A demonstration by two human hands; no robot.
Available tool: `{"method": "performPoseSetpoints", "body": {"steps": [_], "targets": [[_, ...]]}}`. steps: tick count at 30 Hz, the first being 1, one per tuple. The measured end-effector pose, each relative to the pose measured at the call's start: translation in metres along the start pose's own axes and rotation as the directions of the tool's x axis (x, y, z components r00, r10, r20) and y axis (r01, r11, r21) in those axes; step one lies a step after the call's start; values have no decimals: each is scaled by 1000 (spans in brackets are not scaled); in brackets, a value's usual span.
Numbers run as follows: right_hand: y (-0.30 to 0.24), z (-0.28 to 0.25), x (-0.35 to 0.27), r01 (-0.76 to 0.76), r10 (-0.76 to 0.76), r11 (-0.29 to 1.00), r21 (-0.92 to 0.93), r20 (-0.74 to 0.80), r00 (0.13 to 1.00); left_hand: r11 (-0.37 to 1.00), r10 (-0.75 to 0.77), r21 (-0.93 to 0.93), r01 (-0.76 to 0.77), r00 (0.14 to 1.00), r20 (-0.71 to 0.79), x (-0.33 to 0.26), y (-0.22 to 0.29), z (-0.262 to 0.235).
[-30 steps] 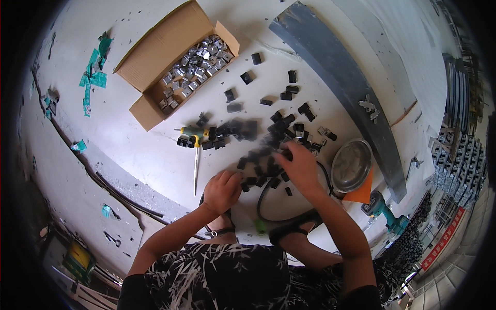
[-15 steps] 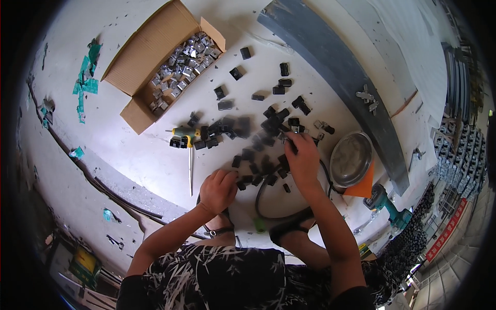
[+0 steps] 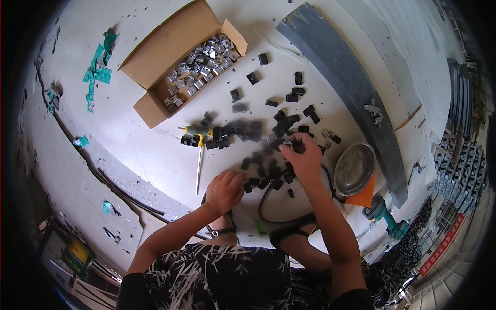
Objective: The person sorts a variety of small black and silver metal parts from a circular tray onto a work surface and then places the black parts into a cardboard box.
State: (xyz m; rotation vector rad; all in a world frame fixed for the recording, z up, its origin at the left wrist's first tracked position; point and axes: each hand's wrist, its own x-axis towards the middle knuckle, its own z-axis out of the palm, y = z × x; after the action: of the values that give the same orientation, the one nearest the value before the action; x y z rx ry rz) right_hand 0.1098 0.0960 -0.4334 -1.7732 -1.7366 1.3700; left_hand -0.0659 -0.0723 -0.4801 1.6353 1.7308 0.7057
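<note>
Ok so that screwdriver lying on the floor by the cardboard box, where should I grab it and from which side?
Grip the screwdriver by its thick green-and-yellow handle, the end nearest the cardboard box. It lies flat, its thin shaft pointing back toward you. Probably best to come from its left, where the floor is bare; black parts crowd the right side.

Looks like a workshop floor, honestly: bare concrete, a cardboard box (image 3: pixel 170 57) of small metal parts, black plastic pieces (image 3: pixel 258 150) scattered around, a screwdriver (image 3: pixel 198 155), a teal power drill (image 3: pixel 385 217), and stacked metal stock (image 3: pixel 460 150) along the edge.
</note>
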Motion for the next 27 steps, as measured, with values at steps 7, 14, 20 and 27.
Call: {"method": "performPoseSetpoints", "body": {"steps": [7, 14, 20, 27], "targets": [[-126, 27, 64, 31, -116, 859, 510, 136, 984, 1000, 7, 16, -7, 1000, -9, -4, -1, 4], [-22, 34, 16, 378, -274, 666, -643, 261, 926, 999, -6, 34, 8, 998, -56, 0, 6, -2], [-6, 53, 8, 320, -232, 510, -798, 230, 945, 1000, 12, 22, -13, 1000, 13, -1, -3, 4], [-2, 13, 11, 98, -60, 957, -273, 146, 987, 1000, 0, 7, 0, 1000, 1, 1, 2, -3]]}}
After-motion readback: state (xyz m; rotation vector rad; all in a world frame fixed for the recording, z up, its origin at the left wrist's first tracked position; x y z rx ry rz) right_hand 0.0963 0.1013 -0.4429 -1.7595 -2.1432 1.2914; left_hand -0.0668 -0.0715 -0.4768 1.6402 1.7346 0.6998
